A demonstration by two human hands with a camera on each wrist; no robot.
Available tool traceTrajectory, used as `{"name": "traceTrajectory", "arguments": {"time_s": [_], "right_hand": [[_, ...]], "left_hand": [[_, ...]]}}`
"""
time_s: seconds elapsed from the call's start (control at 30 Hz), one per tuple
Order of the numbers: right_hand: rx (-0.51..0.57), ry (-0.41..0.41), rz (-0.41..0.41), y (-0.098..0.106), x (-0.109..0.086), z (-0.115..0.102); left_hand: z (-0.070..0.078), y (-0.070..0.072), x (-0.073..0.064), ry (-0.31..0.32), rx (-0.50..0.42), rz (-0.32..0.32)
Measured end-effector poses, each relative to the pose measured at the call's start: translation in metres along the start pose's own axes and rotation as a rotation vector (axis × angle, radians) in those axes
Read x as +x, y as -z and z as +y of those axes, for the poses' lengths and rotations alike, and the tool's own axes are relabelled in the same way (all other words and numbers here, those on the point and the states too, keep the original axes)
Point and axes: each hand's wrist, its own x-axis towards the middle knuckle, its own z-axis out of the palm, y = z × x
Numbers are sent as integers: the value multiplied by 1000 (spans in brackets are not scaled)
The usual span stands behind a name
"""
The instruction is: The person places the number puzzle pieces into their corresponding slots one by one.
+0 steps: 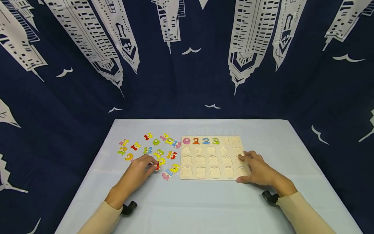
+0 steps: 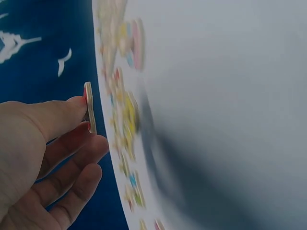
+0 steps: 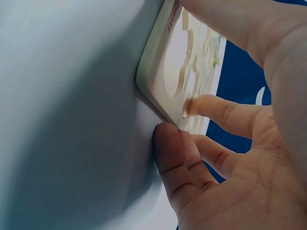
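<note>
In the right wrist view, small red lettering reading "Twenty" is running along the edge of the pale wooden board [image 1: 204, 167], beside its rounded corner; the other captions on it are showing too small to read. Along the far row, a pink 0 [image 1: 186, 140], a red-orange 1 [image 1: 196, 141], a blue 2 [image 1: 205, 141] and a green 3 [image 1: 215, 141] are sitting in their recesses, while the recesses in the nearer rows are showing bare wood. The board is lying flat on the white desk [image 1: 187, 208], right of the scattered loose pieces [image 1: 135, 146], a few of which are touching or overlapping; a 15 [image 1: 171, 155] is lying just beside its left edge. Broad strips of desk are stretching in front of the board and beyond its right side, and the far edge is meeting a dark blue cloth [image 1: 178, 84] printed with white buildings. Of the hands, the left hand [image 1: 138, 170] is pinching a red piece [image 2: 91, 110], pale-edged, between thumb and finger; the right hand [image 1: 258, 170] is spreading its fingers, touching the board around its near right corner.
</note>
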Motion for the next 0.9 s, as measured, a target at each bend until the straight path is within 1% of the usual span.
{"name": "traceTrajectory", "arguments": {"time_s": [0.17,0.33,0.53,0.63,0.77,0.9], "right_hand": [[8,1,-22,2,-1,4],[45,6,-58,6,-1,12],[104,6,-76,12,-1,20],[102,14,-68,15,-2,21],[88,25,-74,16,-1,19],[77,24,-83,14,0,18]], "left_hand": [[21,-14,22,-28,-36,-45],[38,-28,44,-68,-78,-65],[54,-45,68,-138,-143,-49],[61,-56,78,-165,-175,-39],[73,-68,91,-183,-201,-39],[87,-79,107,-174,-206,-40]]}}
